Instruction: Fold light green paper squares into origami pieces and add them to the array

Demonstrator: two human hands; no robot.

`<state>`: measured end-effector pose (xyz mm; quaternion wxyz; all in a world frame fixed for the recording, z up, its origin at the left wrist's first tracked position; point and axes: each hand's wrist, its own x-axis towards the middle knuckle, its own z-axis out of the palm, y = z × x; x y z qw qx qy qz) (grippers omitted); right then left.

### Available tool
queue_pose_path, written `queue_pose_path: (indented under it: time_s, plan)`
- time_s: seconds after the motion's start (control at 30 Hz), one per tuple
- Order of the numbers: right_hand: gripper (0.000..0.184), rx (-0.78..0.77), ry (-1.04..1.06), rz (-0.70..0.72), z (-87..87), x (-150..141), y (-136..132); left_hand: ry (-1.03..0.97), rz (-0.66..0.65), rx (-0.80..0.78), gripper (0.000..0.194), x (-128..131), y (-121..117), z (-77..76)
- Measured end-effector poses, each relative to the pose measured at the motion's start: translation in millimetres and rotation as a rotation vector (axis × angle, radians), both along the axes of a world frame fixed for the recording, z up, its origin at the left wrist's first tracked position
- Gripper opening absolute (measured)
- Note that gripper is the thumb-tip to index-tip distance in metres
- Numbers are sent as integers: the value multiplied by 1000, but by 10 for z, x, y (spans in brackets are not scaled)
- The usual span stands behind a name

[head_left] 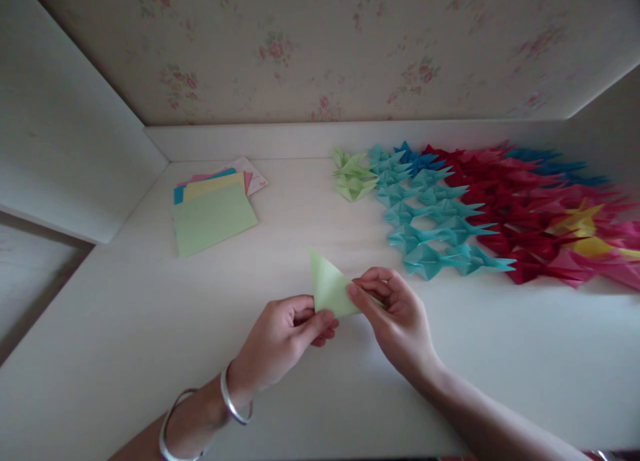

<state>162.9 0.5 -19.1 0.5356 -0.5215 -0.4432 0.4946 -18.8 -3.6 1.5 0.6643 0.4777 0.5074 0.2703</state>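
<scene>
A light green sheet of origami paper, folded into a triangle, is held just above the white tabletop between both hands. My left hand pinches its lower left corner, thumb on top and fingers beneath. On the other side, my right hand grips the right part of the paper between thumb and fingers, and that end is partly hidden. One point of the triangle sticks up at the upper left. Two silver bangles circle my left wrist and forearm.
Loose coloured paper sheets, light green on top, lie at the left. Rows of folded paper cranes stand at the right: light green, turquoise, red and pink, blue and yellow. Flowered wallpaper rises behind, with a white panel at left.
</scene>
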Motion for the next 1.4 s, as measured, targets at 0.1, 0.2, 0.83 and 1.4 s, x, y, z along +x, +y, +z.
queue_pose_path:
  time_s: [0.1, 0.2, 0.83, 1.4]
  plan:
    - [18, 6, -35, 20, -7, 3, -12, -31, 21, -69, 24, 7, 1, 6]
    - [17, -1, -57, 33, -17, 11, -23, -62, 27, -108, 24, 2, 7, 16]
    - [14, -29, -21, 65, -1, -11, -61, 23, 30, 25, 28, 26, -21, -61]
    - [14, -74, 105, 103, 17, -34, -58, -45, 108, 6, 29, 49, -38, -66]
